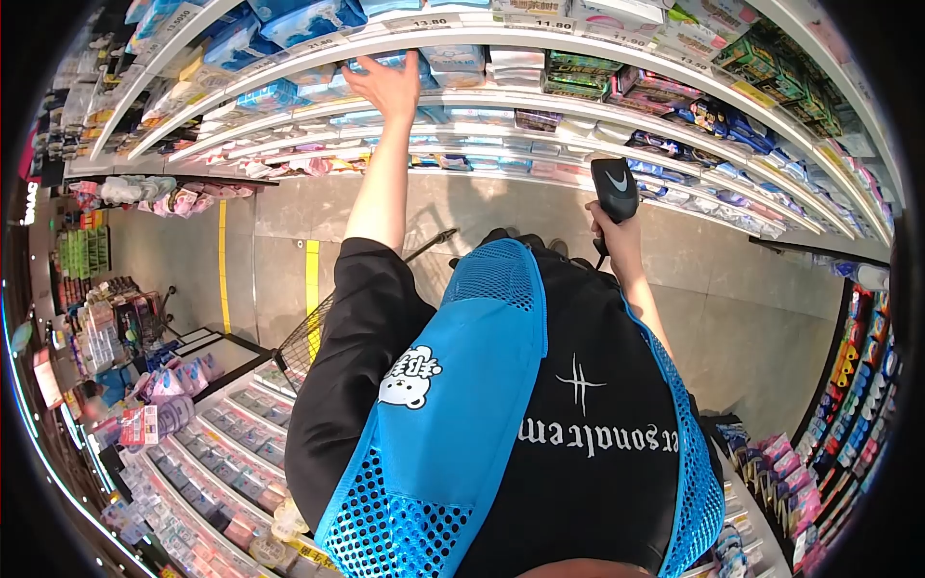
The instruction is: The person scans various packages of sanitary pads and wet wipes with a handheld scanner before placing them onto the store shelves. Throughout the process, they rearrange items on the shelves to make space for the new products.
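One blue mesh vest (462, 376) lies nearest, worn open over a black shirt (602, 482) with white lettering. Beyond it, out past the chest, the right hand (621, 236) is closed round the grip of a black handheld scanner (615, 183). The scanner's broad head points away from the body, towards the shelving, its long axis running from the person to the racks with a slight tilt; a thin dark piece hangs below the grip. Under the left arm stands a wire cart (306, 332), largely covered by the sleeve, so its contents cannot be made out. Grey floor (511, 202) spreads beyond, with yellow lines (312, 279) to the left. Farther out, well apart from the right, the left hand (390, 87) is open, fingers spread, at the front of a shelf (578, 44); whether the fingertips press on the goods is unclear. Blue-and-white packs (453, 60) stand just beside it, with green boxes (578, 72) farther right along the same tier. Price labels (431, 22) line the rail above.
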{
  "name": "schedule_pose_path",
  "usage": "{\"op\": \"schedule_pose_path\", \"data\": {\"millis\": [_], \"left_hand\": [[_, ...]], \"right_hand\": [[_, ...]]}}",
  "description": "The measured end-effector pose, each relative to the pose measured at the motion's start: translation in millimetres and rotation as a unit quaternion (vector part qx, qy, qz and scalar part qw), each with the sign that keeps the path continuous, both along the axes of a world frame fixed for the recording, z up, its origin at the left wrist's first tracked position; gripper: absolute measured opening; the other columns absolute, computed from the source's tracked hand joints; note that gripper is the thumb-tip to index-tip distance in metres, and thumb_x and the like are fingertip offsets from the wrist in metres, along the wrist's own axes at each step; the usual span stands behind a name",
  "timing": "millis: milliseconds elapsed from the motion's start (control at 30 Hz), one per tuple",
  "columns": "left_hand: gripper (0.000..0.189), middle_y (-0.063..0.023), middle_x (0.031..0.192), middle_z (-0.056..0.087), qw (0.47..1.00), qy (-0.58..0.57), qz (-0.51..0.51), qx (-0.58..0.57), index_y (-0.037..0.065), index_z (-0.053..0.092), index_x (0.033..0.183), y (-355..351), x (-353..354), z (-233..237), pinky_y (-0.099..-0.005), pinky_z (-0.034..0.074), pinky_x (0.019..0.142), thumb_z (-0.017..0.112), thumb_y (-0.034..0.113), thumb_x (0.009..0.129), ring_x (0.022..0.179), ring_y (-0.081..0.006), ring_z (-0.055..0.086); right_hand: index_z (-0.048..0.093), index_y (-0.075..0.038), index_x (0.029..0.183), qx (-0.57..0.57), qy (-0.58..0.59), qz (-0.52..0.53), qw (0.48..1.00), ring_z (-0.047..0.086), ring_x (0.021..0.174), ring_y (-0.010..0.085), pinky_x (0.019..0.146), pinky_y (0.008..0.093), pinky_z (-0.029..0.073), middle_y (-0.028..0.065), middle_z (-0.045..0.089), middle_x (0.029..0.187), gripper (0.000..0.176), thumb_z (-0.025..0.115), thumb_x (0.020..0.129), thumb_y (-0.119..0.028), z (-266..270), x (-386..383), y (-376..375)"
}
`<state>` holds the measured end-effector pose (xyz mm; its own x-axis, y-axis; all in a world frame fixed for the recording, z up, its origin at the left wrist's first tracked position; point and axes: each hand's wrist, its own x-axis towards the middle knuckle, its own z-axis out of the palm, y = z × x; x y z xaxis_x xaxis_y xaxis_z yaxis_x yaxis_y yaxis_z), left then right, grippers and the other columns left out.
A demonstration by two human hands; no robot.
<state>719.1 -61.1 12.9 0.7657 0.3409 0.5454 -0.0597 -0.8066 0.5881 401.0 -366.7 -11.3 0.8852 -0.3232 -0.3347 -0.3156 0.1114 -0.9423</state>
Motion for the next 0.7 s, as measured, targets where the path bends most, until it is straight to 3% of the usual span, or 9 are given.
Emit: {"op": "schedule_pose_path", "data": {"millis": [233, 333, 533, 633, 700], "left_hand": [[0.097, -0.0378, 0.133, 0.029, 0.997, 0.059, -0.031, 0.025, -0.001, 0.046, 0.138, 17, 15, 1, -0.0571, 0.034, 0.104, 0.080, 0.054, 0.066, 0.117, -0.0546, 0.037], [0.097, -0.0375, 0.131, 0.032, 0.997, 0.040, -0.060, 0.025, 0.003, 0.048, 0.139, 23, 15, 0, -0.0550, 0.037, 0.103, 0.080, 0.055, 0.063, 0.116, -0.0538, 0.039], [0.092, -0.0386, 0.132, 0.033, 0.995, 0.028, -0.100, 0.017, 0.007, 0.049, 0.139, 34, 17, -2, -0.0525, 0.036, 0.105, 0.081, 0.051, 0.065, 0.121, -0.0515, 0.037], [0.097, -0.0386, 0.135, 0.031, 0.990, 0.017, -0.135, 0.039, 0.007, 0.043, 0.144, 38, 18, -2, -0.0521, 0.035, 0.107, 0.082, 0.051, 0.067, 0.124, -0.0514, 0.036], [0.103, -0.0383, 0.136, 0.030, 0.991, 0.003, -0.135, 0.016, 0.001, 0.035, 0.146, 34, 11, 2, -0.0521, 0.033, 0.108, 0.081, 0.052, 0.069, 0.123, -0.0512, 0.036]], "right_hand": [[0.072, -0.001, 0.092, -0.002, -0.006, -0.008, 1.000, 0.055, 0.059, 0.0067, 0.054, 0.0234, 0.041, -0.0003, 0.060, 0.067, 0.016, 0.072, 0.088, -0.017, 3, -3, -2], [0.073, -0.001, 0.093, -0.011, 0.003, -0.011, 1.000, 0.055, 0.059, 0.0067, 0.054, 0.0233, 0.042, -0.0005, 0.060, 0.066, 0.017, 0.071, 0.088, -0.017, 2, -3, -2], [0.074, -0.001, 0.094, -0.018, 0.025, -0.011, 0.999, 0.056, 0.059, 0.0068, 0.055, 0.0234, 0.043, -0.0002, 0.061, 0.067, 0.018, 0.072, 0.088, -0.018, 4, -1, -2], [0.074, -0.001, 0.094, -0.018, 0.018, -0.015, 1.000, 0.056, 0.059, 0.0069, 0.055, 0.0233, 0.044, 0.0000, 0.062, 0.067, 0.018, 0.072, 0.087, -0.018, 6, 0, 1], [0.073, -0.001, 0.092, -0.016, 0.011, -0.013, 1.000, 0.055, 0.058, 0.0068, 0.054, 0.0233, 0.043, 0.0001, 0.062, 0.066, 0.017, 0.072, 0.087, -0.018, 5, 1, 1]]}}
